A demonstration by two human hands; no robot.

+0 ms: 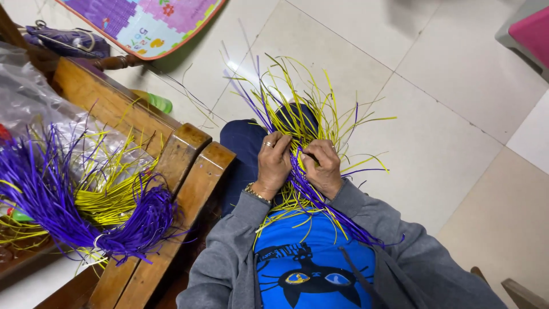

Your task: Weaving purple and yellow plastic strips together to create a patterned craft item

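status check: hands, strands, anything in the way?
Left hand and right hand both shut on the strands, purple and yellow, over the lap. Spare bundle on bench, apart. Nothing in the way.

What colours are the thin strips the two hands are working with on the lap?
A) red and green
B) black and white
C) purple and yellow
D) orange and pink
C: the left hand and right hand both grip a bunch of thin strips that fan out in purple and yellow over the lap.
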